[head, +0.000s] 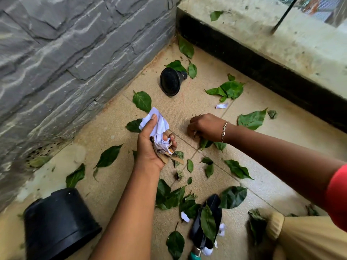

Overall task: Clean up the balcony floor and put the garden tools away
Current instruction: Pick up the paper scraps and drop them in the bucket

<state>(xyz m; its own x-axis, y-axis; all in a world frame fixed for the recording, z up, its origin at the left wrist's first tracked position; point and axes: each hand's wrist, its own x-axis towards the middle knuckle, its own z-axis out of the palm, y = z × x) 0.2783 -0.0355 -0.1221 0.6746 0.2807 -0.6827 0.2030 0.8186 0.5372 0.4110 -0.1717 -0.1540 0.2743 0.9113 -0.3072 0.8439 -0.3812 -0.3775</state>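
Note:
My left hand (pixel 150 145) grips a bundle of crumpled white paper and brown scraps (pixel 159 132) above the tan tiled floor (pixel 187 109). My right hand (pixel 203 126) is low on the floor with curled fingers, pinching small dry bits beside a green leaf (pixel 206 143). Green leaves (pixel 232 90) lie scattered over the tiles. A black trowel (pixel 206 222) with a teal handle lies near the bottom edge, partly under a leaf. A black watering-can rose (pixel 170 81) lies on its side near the corner. A white paper scrap (pixel 222 105) lies further back.
An overturned black plastic pot (pixel 60 222) sits at the lower left. A grey stone wall (pixel 75 53) bounds the left side. A black-faced concrete ledge (pixel 262 53) runs along the right. A floor drain grate (pixel 41 152) sits at the wall's foot.

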